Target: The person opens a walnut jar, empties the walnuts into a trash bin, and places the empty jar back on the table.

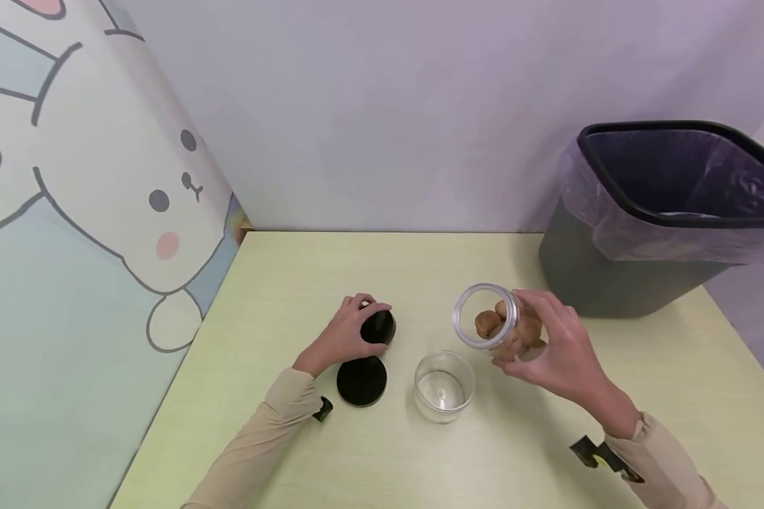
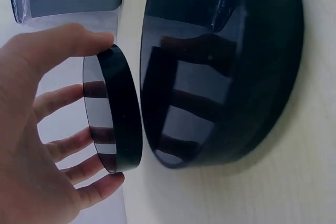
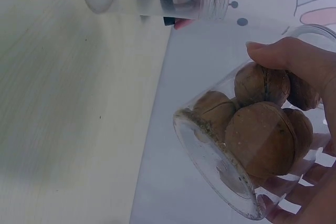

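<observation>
My right hand (image 1: 557, 346) grips a clear jar (image 1: 484, 316) by its side, tilted with its mouth toward the left. Inside it lie several walnuts (image 3: 262, 135), with brown crumbs at the base in the right wrist view. Below and left of it, an uncapped clear jar (image 1: 444, 385) stands upright on the table. My left hand (image 1: 344, 336) pinches a round black lid (image 2: 122, 108) by its rim, thumb on one side and fingers on the other. Another black lid (image 1: 361, 382) lies flat on the table just in front of that hand.
A grey trash bin (image 1: 611, 276) with a black rim and a translucent liner stands at the back right of the pale wooden table (image 1: 305, 268). Walls rise behind the table and on the left, where a cartoon rabbit is painted.
</observation>
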### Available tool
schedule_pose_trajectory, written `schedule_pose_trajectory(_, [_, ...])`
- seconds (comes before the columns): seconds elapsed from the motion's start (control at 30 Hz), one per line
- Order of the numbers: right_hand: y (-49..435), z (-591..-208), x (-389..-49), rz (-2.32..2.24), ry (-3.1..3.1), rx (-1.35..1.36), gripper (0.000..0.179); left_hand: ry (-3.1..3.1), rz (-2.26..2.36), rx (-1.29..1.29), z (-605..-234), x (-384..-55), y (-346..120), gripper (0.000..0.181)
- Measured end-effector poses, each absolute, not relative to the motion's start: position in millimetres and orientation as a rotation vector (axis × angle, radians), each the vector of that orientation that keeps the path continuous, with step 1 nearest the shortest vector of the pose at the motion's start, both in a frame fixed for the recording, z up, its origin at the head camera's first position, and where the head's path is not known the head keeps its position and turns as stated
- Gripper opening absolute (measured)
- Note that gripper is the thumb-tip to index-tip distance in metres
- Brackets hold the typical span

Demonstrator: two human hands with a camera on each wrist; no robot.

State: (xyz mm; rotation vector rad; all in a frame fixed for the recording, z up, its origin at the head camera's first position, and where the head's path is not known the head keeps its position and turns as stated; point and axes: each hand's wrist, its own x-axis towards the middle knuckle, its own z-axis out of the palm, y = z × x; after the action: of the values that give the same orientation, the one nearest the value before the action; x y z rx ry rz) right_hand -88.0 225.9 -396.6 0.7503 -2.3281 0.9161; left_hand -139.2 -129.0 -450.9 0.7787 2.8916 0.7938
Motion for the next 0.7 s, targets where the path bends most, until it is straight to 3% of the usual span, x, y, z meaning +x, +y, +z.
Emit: schedule_pose_trajectory(0.7, [234.4, -398.4, -86.3, 0.919, -2.324, 0.720, 0.093, 2.857, 0.694, 0.766, -459.2, -148.7, -126.3, 0.060])
